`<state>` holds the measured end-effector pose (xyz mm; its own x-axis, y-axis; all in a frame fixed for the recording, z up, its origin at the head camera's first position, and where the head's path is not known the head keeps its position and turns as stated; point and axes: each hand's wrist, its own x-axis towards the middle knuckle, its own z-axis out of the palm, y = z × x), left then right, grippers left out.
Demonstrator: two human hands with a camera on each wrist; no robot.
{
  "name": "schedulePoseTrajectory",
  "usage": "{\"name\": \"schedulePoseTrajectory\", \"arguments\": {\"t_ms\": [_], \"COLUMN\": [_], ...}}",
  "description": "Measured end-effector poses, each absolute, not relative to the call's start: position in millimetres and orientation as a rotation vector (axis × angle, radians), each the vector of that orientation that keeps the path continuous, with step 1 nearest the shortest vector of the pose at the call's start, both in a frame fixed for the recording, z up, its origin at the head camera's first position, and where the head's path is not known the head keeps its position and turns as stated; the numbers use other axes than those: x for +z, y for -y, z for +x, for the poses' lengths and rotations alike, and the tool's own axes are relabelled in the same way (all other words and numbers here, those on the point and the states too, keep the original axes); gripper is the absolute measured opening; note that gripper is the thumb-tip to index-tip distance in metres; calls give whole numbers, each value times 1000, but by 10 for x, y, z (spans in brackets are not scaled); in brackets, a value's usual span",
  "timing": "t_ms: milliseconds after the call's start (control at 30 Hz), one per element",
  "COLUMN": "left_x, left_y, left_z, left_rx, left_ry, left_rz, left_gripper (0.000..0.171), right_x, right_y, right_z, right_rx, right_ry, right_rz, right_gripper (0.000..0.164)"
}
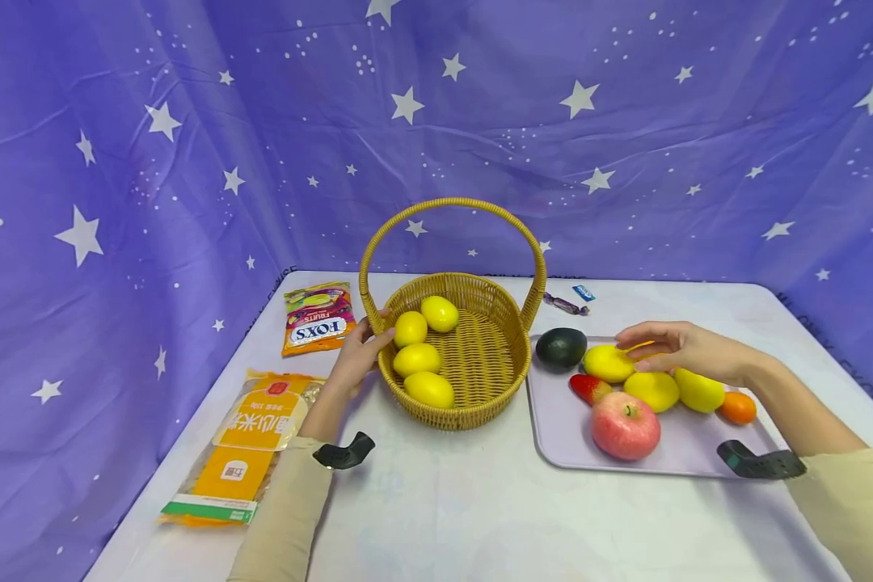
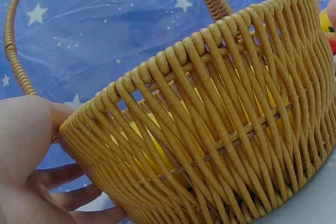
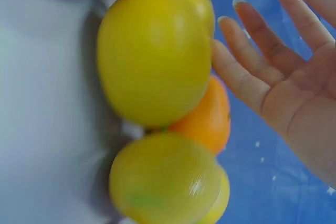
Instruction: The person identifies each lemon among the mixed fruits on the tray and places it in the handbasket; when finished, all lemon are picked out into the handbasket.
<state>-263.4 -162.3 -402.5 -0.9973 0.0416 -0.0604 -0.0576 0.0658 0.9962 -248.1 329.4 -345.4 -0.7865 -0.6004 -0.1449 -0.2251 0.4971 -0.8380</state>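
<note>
My left hand (image 1: 355,362) grips the left rim of a wicker basket (image 1: 486,352), thumb over the rim and fingers along the outer wall (image 2: 210,108). Several lemons (image 1: 417,360) lie in the basket's left half. Over a lilac tray (image 1: 563,454), my right hand (image 1: 687,353) hovers with its fingers near a lemon (image 1: 607,364). In the right wrist view its fingers (image 3: 257,35) are spread apart and hold nothing, beside a large yellow fruit (image 3: 155,56). Another lemon (image 1: 651,393) and a yellow fruit (image 1: 701,393) sit beneath the hand.
Also on the tray are an apple (image 1: 626,427), a strawberry (image 1: 589,389), a dark green avocado (image 1: 561,348) and a small orange (image 1: 738,408). Wrapped candies (image 1: 567,305) lie behind it. A candy bag (image 1: 318,318) and a grain packet (image 1: 250,444) lie on the left.
</note>
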Motion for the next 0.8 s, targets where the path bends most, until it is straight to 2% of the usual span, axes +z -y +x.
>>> {"name": "schedulePoseTrajectory", "arguments": {"t_ms": [300,800], "left_x": [-4032,-4044], "left_y": [1638,1619], "left_z": [-2625,-2625], "left_rx": [2111,2127], "left_ry": [-2234,-2219], "left_rz": [-6,-4], "left_gripper": [48,47], "right_x": [-3510,-3495], "right_y": [-3456,-3331], "right_z": [-2368,-2295], "right_rx": [-1057,-651], "right_ry": [-2351,-2510], "right_rz": [-623,-694], "right_gripper": [48,48]}}
